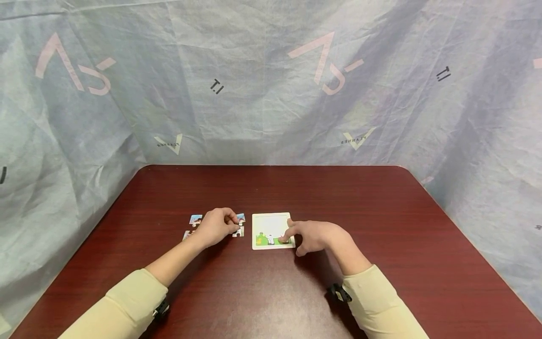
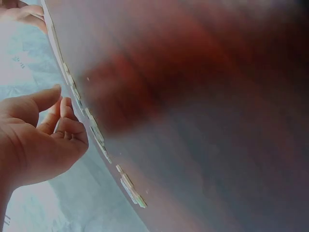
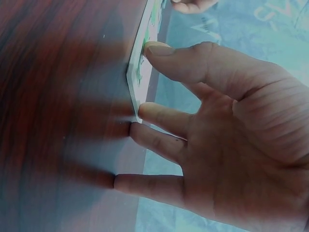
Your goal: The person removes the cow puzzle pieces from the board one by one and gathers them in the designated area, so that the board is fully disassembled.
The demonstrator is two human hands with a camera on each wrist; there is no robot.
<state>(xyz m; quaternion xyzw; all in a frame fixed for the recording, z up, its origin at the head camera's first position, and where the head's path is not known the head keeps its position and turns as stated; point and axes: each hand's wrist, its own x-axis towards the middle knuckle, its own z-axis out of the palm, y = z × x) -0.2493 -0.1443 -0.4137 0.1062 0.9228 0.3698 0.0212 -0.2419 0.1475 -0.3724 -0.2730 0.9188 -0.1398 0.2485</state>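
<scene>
In the head view a square puzzle board (image 1: 263,225) with a pale frame and a green cartoon strip lies flat on the table. My right hand (image 1: 315,235) is at its right side. The right wrist view shows the thumb on the board's face and the fingers spread straight, at its edge and on the tabletop. To the board's left, my left hand (image 1: 217,227) hovers over puzzle pieces, fingers loosely bent. Its thumb and fingertips are beside an upper piece (image 1: 241,217) and a lower piece (image 1: 239,233). No piece shows between them in the left wrist view.
More puzzle pieces (image 1: 196,219) lie left of the left hand, partly covered by it. The dark red wooden table (image 1: 271,292) has rounded far corners. Behind it hangs a grey printed cloth (image 1: 262,117).
</scene>
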